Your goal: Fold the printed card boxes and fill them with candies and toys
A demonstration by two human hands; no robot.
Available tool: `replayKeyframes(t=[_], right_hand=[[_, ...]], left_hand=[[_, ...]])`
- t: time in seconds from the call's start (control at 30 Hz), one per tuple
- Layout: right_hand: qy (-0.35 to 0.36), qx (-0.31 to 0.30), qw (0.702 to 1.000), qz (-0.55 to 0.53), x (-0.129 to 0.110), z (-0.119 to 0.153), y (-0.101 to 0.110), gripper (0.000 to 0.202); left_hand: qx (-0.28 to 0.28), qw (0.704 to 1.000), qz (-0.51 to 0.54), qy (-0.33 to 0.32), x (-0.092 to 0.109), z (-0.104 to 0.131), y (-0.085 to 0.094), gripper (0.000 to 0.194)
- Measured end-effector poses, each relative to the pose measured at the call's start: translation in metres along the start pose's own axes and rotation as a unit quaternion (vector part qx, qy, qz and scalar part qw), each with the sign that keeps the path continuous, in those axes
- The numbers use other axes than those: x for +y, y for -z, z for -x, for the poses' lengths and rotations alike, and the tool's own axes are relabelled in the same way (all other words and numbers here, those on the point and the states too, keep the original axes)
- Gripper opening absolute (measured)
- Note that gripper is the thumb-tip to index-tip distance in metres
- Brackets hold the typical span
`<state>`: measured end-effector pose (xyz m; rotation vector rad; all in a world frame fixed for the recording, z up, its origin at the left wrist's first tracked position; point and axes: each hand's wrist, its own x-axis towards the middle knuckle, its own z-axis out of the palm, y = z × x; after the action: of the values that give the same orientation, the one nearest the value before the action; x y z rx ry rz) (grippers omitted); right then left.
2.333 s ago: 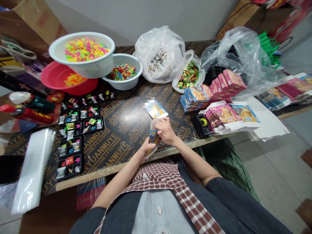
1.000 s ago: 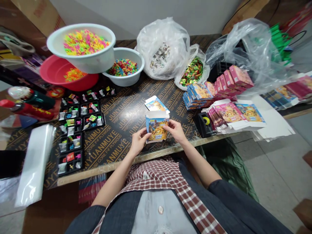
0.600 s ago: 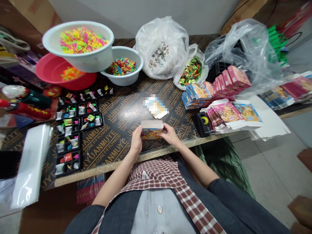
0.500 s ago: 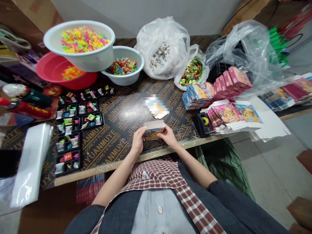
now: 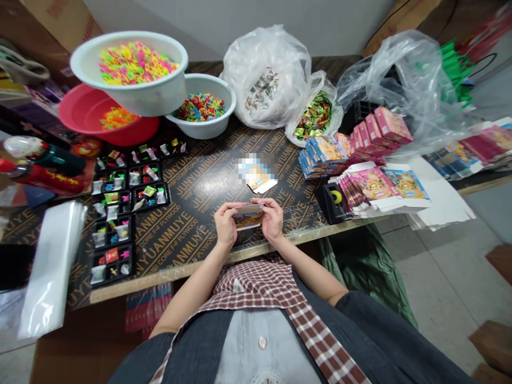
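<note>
A small printed cardboard box (image 5: pixel 248 217) is held upright between both hands, close to the table's front edge. My left hand (image 5: pixel 227 223) grips its left end, fingers reaching along the top. On the other end my right hand (image 5: pixel 272 218) is closed, with its fingers bent over the upper edge. The box's top edge shows plain grey board; its underside is hidden. Just beyond lies a flat blue and yellow carton (image 5: pixel 262 180), partly blurred out.
Black trays (image 5: pixel 114 264) of small toys stand at left beside clear plastic sleeves (image 5: pixel 52 266). Behind are tubs (image 5: pixel 206 128) of colourful pieces and plastic bags (image 5: pixel 268 48). At right are stacked boxes (image 5: pixel 324 152), a tape dispenser (image 5: pixel 333 205) and flat cartons (image 5: pixel 376 186).
The box's raised top flap has been folded down. Both hands have shifted their fingers up to its top edge, and the right hand has moved from the front face to the end.
</note>
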<state>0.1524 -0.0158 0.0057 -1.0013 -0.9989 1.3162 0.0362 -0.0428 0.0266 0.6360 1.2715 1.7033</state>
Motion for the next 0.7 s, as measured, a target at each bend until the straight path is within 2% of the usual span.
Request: replayKeyframes(t=[0.13,0.27,0.33,0.43,0.6,0.7], right_hand=[[0.017,0.006,0.997,0.069,-0.001,0.005,0.001,0.025],[0.041,-0.041,0.99,0.132,-0.008,0.007,0.009,0.025],[0.054,-0.064,0.985,0.151,-0.011,0.007,0.014,0.022],[0.083,-0.112,0.973,0.185,-0.011,0.005,0.023,0.019],[0.204,-0.22,0.918,0.258,0.003,-0.005,0.048,0.016],[0.266,-0.264,0.886,0.273,0.014,-0.009,0.052,0.019]], left_hand=[[-0.027,0.997,-0.072,-0.009,0.003,0.005,0.009,0.015],[-0.084,0.989,-0.119,-0.007,0.009,0.004,0.021,0.025],[-0.104,0.985,-0.139,-0.014,0.011,0.002,0.026,0.024],[-0.125,0.973,-0.186,-0.06,0.008,-0.002,0.037,0.019],[-0.192,0.935,-0.256,-0.154,-0.003,-0.007,0.061,0.02],[-0.216,0.904,-0.31,-0.199,-0.004,-0.009,0.062,0.015]])
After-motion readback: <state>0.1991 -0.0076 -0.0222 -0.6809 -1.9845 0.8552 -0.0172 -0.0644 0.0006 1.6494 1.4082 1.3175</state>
